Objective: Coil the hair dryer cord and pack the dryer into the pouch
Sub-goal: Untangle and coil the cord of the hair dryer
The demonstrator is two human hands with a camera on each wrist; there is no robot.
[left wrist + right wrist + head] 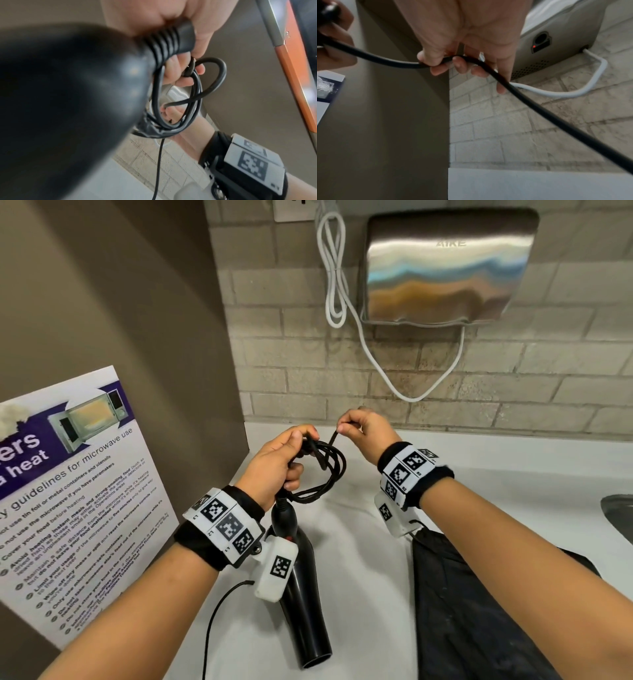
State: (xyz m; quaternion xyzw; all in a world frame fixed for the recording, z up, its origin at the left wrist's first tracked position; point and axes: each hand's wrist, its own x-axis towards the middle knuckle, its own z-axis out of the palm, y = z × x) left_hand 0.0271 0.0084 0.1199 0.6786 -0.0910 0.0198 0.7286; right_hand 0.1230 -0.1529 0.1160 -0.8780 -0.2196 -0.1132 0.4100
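My left hand (294, 460) grips a bundle of black cord loops (325, 470) together with the ribbed cord collar (171, 40) of the black hair dryer (301, 594). The dryer hangs below that hand with its nozzle down towards the counter. The left wrist view shows the left hand (185, 65) curled round the cord loops (180, 101), with the dryer body (68, 94) a blurred mass up close. My right hand (344, 428) pinches a free stretch of the cord just right of the loops. In its own view the right hand (443, 63) pinches the cord (556, 121). The black pouch (479, 611) lies flat on the counter under my right forearm.
A steel hand dryer (448, 268) hangs on the brick wall ahead, with a white cable (335, 285) looping beside and under it. A microwave poster (68, 491) leans against the brown side panel on the left. A sink rim (620, 515) shows at the right edge of the white counter (359, 577).
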